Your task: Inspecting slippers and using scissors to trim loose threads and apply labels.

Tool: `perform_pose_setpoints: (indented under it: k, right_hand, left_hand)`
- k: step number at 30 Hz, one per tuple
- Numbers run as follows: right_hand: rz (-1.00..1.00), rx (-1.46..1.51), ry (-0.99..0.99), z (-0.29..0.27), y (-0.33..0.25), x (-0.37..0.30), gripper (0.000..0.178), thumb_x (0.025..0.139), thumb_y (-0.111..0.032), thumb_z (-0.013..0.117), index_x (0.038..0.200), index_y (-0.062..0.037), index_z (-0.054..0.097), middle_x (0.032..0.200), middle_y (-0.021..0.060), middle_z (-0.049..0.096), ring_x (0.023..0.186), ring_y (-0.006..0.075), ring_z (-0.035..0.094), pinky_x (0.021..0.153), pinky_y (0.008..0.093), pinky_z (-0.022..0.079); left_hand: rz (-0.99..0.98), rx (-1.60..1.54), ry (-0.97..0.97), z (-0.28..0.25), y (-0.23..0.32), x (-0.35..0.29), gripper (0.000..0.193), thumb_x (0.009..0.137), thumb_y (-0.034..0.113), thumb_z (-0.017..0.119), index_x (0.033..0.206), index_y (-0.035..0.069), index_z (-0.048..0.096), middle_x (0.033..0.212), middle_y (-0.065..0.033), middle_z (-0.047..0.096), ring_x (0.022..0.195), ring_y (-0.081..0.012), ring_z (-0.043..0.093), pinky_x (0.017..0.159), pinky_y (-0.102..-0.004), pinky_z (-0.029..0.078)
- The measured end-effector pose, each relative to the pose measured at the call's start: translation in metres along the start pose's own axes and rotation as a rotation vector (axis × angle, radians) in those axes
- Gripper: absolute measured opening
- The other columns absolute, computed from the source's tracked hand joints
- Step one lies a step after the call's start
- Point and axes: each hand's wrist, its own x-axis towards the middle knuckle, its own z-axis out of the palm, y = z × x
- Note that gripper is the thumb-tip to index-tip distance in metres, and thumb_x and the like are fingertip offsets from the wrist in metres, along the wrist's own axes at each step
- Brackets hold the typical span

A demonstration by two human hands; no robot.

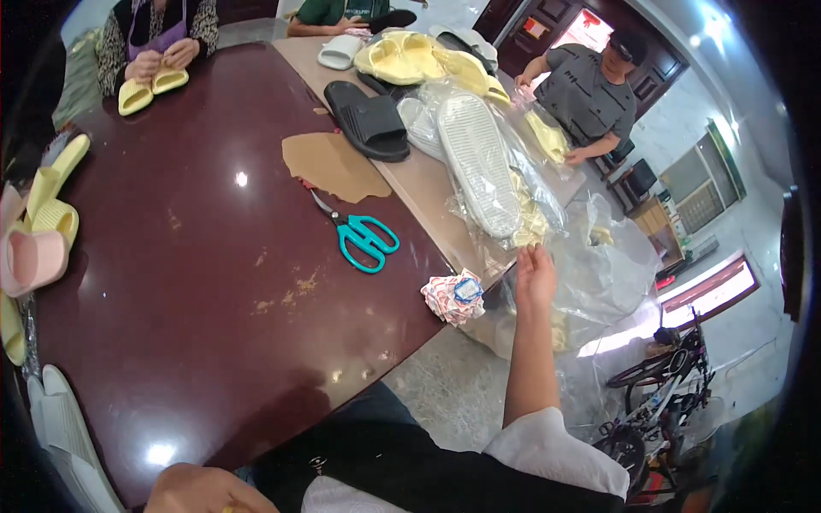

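My right hand (535, 278) reaches forward with its fingers stretched out. Its fingertips are at the lower edge of clear bags holding slippers, beside a pale-yellow bagged bundle (532, 221); whether they touch the plastic I cannot tell. Just beyond lies a white slipper (479, 162), sole up, in clear plastic. My left hand (205, 490) is at the bottom edge, fingers curled and mostly cut off, with a speck of yellow below them. Left of my right hand, a stack of small printed paper packets (453, 297) sits at the table corner. Teal-handled scissors (368, 244) lie on the table, blades apart.
Brown paper (333, 165) and a black slipper (366, 121) lie along the table seam. Yellow slippers (398, 58) pile up behind. Pink (36, 258) and white slippers (68, 436) line the left edge. A big clear bag (607, 265) hangs right. Several people work across the table.
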Motion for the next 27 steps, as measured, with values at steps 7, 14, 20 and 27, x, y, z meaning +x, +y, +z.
perform_pose_setpoints:
  k: [7,14,20,27]
  right_hand:
    - [0.092,0.250,0.019,0.022,-0.026,0.054,0.032,0.093,-0.026,0.049,0.111,0.0008,0.051,0.106,0.0138,0.057,0.100,0.0256,0.055,0.086,0.0352,0.048]
    - [0.204,0.281,-0.067,0.023,-0.054,0.066,0.056,0.089,-0.042,0.054,0.127,-0.0034,0.040,0.127,0.0111,0.047,0.114,0.0264,0.050,0.088,0.0350,0.044]
    - [0.142,0.195,-0.078,0.026,-0.044,0.035,0.040,0.089,-0.030,0.054,0.120,-0.0057,0.047,0.113,0.0124,0.056,0.100,0.0233,0.057,0.083,0.0353,0.047]
    - [0.037,-0.032,-0.154,0.034,-0.026,0.022,0.033,0.094,-0.026,0.047,0.116,-0.0019,0.051,0.112,0.0158,0.056,0.101,0.0234,0.058,0.084,0.0354,0.049]
  left_hand:
    - [-0.108,0.157,0.010,0.023,-0.012,0.026,0.010,0.082,0.010,0.067,0.090,0.006,0.071,0.075,-0.0132,0.061,0.065,-0.0253,0.061,0.055,-0.0312,0.050]
    - [-0.160,0.313,0.042,0.042,0.005,0.034,0.020,0.080,0.008,0.069,0.094,-0.005,0.067,0.074,-0.0106,0.061,0.065,-0.0247,0.061,0.055,-0.0326,0.048]
    - [-0.232,0.453,0.099,0.063,0.025,0.030,0.022,0.079,0.008,0.070,0.096,-0.006,0.067,0.074,-0.0115,0.060,0.065,-0.0252,0.061,0.057,-0.0333,0.048]
    - [-0.315,0.498,0.121,0.072,0.028,0.021,0.022,0.080,0.008,0.069,0.098,-0.004,0.067,0.075,-0.0128,0.060,0.066,-0.0264,0.060,0.059,-0.0340,0.047]
